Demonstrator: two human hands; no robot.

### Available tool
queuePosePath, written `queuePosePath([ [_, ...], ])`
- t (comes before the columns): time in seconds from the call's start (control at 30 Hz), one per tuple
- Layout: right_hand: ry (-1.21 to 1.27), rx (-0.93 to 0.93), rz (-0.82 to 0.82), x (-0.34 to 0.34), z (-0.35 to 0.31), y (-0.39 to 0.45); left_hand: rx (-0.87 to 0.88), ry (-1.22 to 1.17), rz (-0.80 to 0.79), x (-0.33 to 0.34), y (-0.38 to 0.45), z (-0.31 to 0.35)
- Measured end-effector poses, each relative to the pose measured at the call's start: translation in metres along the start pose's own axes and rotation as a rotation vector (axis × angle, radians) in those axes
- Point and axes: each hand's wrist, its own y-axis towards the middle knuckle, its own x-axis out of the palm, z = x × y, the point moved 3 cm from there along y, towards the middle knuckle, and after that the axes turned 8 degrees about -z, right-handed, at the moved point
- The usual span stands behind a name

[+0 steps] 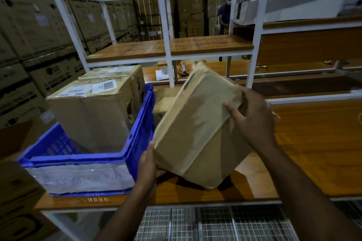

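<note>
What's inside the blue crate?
In the blue crate stand a front box and a back box, both brown cardboard with white labels on top. They are closed, so their contents are hidden, and they cover the floor beneath them.

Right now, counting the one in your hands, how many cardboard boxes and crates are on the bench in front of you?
Cardboard boxes: 4 (held box, gripped by left hand and right hand; front crate box; rear crate box; part-hidden box behind the held one)
Crates: 1 (blue crate)
Total: 5
</note>
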Motion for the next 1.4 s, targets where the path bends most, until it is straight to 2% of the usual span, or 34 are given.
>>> queuePosePath([
  [0.07, -0.095, -0.075, -0.032, 0.004, -0.019, 0.006, -0.083, 0.028, -0.017, 0.000, 0.001, -0.016],
  [0.13, -0.161, -0.129, -0.076, 0.016, -0.035, 0.004, -0.078, 0.162, 0.036, -0.006, 0.006, -0.023],
  [0.23, -0.236, -0.227, -0.114, 0.040, -0.058, -0.004, 0.024, 0.306, 0.015, -0.004, 0.002, -0.008],
  [0.3, -0.278, -0.282, -0.132, 0.052, -0.072, -0.007, 0.122, 0.277, 0.020, -0.001, -0.003, 0.011],
  [0.4, -0.313, -0.312, -0.199, 0.064, -0.085, -0.011, 0.402, 0.346, 0.021, 0.003, -0.011, 0.045],
  [0.53, -0.305, -0.367, -0.286, 0.074, -0.093, -0.019, 0.919, 0.656, 0.066, 0.017, -0.031, 0.100],
  [0.6, -0.263, -0.332, -0.289, 0.071, -0.089, -0.015, 1.056, 0.826, 0.090, 0.023, -0.035, 0.120],
  [0.77, -0.259, -0.286, -0.189, 0.060, -0.068, -0.010, 0.947, 1.092, -0.005, 0.027, -0.027, 0.125],
  [0.93, -0.229, -0.242, -0.163, 0.063, -0.064, -0.006, 1.076, 1.150, 0.104, 0.032, -0.027, 0.125],
  [1.07, -0.324, -0.260, -0.185, 0.059, -0.073, 0.008, 1.110, 1.332, 0.124, 0.039, -0.029, 0.142],
  [1.13, -0.387, -0.269, -0.239, 0.057, -0.079, 0.020, 1.049, 1.408, 0.068, 0.043, -0.027, 0.152],
  [1.27, -0.465, -0.248, -0.469, 0.065, -0.075, 0.034, 0.824, 1.594, -0.060, 0.050, -0.014, 0.153],
  [1.4, -0.468, -0.217, -0.494, 0.066, -0.070, 0.041, 0.800, 1.557, -0.067, 0.046, -0.009, 0.152],
])
